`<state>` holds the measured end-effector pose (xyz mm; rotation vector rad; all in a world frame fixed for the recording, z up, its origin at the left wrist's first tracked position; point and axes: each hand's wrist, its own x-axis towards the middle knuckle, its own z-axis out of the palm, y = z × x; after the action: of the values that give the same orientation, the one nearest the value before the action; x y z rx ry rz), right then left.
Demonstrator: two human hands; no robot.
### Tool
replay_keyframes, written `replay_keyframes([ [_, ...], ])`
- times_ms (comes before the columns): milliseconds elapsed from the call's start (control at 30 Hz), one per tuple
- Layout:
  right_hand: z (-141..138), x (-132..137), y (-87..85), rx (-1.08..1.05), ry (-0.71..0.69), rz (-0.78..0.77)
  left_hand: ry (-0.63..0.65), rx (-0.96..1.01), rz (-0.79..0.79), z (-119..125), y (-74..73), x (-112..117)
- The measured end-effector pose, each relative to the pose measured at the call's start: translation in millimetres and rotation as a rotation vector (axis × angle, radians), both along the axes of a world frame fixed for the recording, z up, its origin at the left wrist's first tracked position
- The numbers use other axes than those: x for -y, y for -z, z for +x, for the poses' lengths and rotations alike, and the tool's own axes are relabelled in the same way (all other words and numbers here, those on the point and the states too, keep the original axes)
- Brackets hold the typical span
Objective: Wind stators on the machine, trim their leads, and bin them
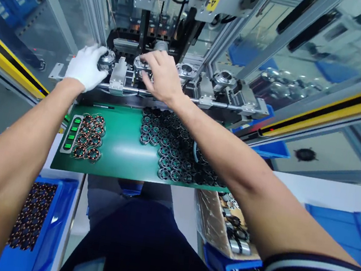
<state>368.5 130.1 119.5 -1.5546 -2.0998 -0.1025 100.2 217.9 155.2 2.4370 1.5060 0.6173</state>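
In a white glove, my left hand [87, 66] curls its fingers around the leftmost round metal fixture [107, 59] on the machine's rail. My right hand [162, 75], bare, reaches over the second round metal fixture [140, 62]. Its thumb and fingers are bent around that fixture's right side, and the palm hides part of it. Any part inside the fixtures under my hands is hard to make out. Two more round fixtures, one just right of my right hand [186, 70] and one farther right [224, 79], stand untouched.
A green mat [121, 145] carries copper-wound stator cores [90, 140] at left and many dark unwound cores [174, 152] at right. Beside the wound ones lies a green-button panel [71, 134]. Yellow-black light-curtain posts [337, 104] flank the machine. A blue bin [63, 208] holds more wound cores.
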Motion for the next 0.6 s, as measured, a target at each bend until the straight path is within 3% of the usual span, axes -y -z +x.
replay_keyframes([
  [67,-5,50,-8.6,0.042,-0.023,0.007,-0.078,0.150,0.113,-15,-9.8,35],
  [133,-10,106,-4.9,0.091,0.004,-0.050,-0.080,0.266,0.300,-30,-5.7,83],
  [200,-15,155,8.8,0.178,0.099,-0.219,0.071,0.236,0.398,-36,13.5,131],
  [267,-21,187,27.2,0.214,0.155,-0.302,0.251,0.131,0.359,-30,41.8,169],
  [333,-27,198,44.6,0.230,0.189,-0.349,0.341,-0.009,0.246,-12,70.0,191],
  [433,-36,192,61.6,0.237,0.214,-0.391,0.318,-0.129,0.115,20,100.5,199],
  [600,-42,180,65.6,0.207,0.222,-0.399,0.266,-0.127,0.060,46,121.5,198],
])
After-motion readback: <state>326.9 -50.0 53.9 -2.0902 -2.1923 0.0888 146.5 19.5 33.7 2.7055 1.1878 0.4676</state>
